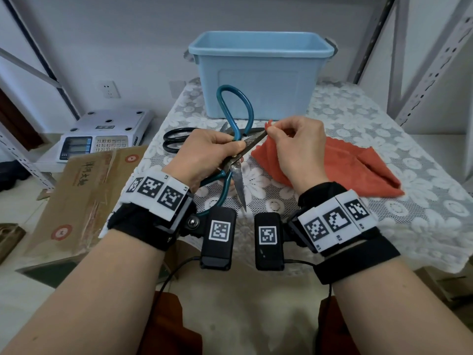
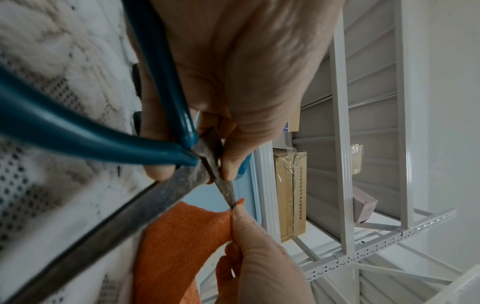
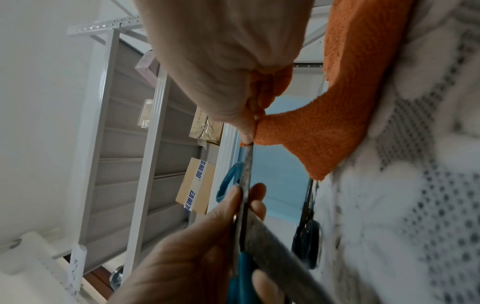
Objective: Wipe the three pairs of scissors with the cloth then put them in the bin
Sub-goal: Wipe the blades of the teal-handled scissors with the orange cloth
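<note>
Left hand (image 1: 204,155) grips the teal-handled scissors (image 1: 236,124) at the pivot, fingers curled round the blade bases; blades spread open, one blade pointing toward 1 o'clock into the cloth, the other toward 6 o'clock down at the camera. One handle loop rises toward 12 o'clock in front of the bin. Right hand (image 1: 297,147) pinches a corner of the orange cloth (image 1: 345,162) round the tip of the upper blade, thumb and forefinger clamped on it. Rest of the cloth trails to 4 o'clock, lying on the lace-covered table (image 1: 384,213).

Light blue bin (image 1: 261,73) stands at 12 o'clock at the far table edge; its inside can't be seen. Black-handled scissors (image 1: 179,140) lie flat on the table at 10 o'clock from the hands, just in front of the bin, partly hidden behind the left hand. A second pair there can't be told apart.

Off the table at 9 o'clock: a white scale (image 1: 102,134) and a cardboard box (image 1: 84,188). Metal shelving (image 1: 422,73) at 2 o'clock.
</note>
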